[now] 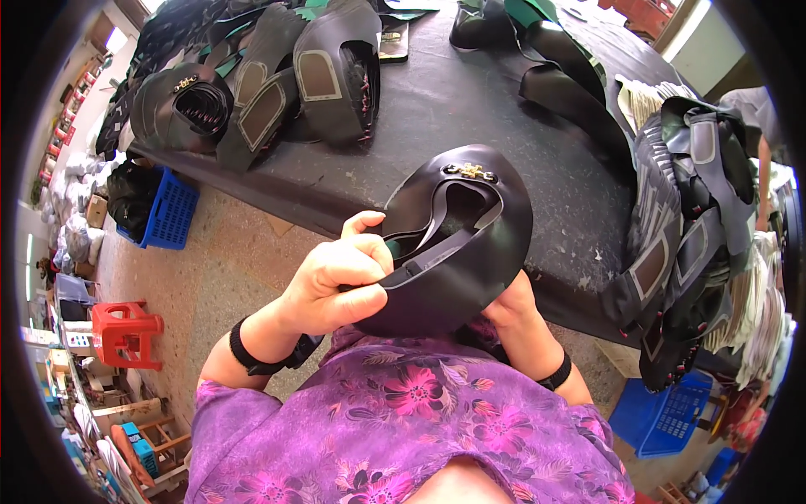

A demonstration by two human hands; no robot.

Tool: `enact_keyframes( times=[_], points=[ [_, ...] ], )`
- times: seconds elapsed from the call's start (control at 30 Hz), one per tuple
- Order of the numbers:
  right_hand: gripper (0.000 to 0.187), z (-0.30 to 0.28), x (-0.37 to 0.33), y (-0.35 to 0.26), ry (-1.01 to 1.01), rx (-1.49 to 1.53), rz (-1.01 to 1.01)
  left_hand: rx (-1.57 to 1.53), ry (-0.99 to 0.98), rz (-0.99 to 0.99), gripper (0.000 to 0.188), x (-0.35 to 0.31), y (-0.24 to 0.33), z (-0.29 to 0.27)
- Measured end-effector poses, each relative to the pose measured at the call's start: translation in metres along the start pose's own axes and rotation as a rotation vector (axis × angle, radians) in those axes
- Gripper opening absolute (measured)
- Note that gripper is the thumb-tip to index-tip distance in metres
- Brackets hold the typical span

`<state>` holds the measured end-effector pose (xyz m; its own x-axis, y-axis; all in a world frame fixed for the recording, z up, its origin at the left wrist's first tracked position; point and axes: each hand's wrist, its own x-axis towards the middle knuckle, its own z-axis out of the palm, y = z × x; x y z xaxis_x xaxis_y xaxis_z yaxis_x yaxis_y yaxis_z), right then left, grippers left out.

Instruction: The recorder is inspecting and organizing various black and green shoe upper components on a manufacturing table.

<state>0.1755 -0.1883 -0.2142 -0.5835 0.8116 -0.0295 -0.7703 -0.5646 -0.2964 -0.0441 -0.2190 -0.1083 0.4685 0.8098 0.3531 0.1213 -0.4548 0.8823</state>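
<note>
Left hand point(340, 281): fingers closed in a pinch at the left rim of a black shoe upper point(437, 307), thumb flat along the outer face, other fingers curled at the edge, index finger raised a little apart from the rest. Right hand point(510, 302): under the upper's right side, touching it; fingertips hidden, so I cannot tell how far they are open or how firmly they grip.

Upper is held just in front of the person's body, tilted, its opening facing up, gold chain ornament point(470, 172) at the far end. Seen from above, it overlaps the near edge of the table point(470, 105); contact with the tabletop not clear.

That edge slants from upper left to lower right. Bare tabletop beyond the upper, between the stacked uppers point(336, 63) at far left and the loose black pieces point(571, 88) at far right. Right end crowded: a heap of grey and black pieces point(697, 210). To the person's left, open floor point(227, 231) between a blue basket point(174, 210), a red stool point(128, 332) and the table.
</note>
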Motion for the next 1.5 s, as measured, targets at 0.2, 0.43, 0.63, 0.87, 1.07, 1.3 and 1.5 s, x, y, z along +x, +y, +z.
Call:
enact_keyframes(
  times=[0.2,0.43,0.63,0.87,1.07,1.3,1.5],
  points=[
    [0.028,0.002,-0.011,-0.008,0.016,-0.002,-0.043,0.255,0.003,-0.059,0.014,-0.007,0.002,-0.008],
    [0.032,0.000,-0.018,-0.006,0.011,-0.001,-0.115,0.257,0.169,-0.106,0.010,-0.014,0.003,-0.001],
    [0.041,0.020,-0.027,-0.012,-0.095,0.092,-0.095,0.347,0.131,-0.091,0.010,-0.017,0.003,-0.006],
    [0.037,0.062,-0.017,-0.017,0.033,-0.258,-0.239,0.721,-0.046,0.414,0.017,-0.009,0.017,0.005],
    [0.024,0.054,0.007,-0.044,-0.020,-0.300,-0.245,0.728,-0.039,0.092,0.011,0.005,-0.001,0.019],
    [0.022,0.019,0.010,-0.040,0.100,-0.153,-0.179,0.753,-0.044,0.085,0.011,0.015,-0.011,0.030],
    [0.022,0.016,0.015,-0.035,0.029,-0.140,-0.229,0.746,-0.009,0.192,0.011,0.020,-0.017,0.029]
  ],
)
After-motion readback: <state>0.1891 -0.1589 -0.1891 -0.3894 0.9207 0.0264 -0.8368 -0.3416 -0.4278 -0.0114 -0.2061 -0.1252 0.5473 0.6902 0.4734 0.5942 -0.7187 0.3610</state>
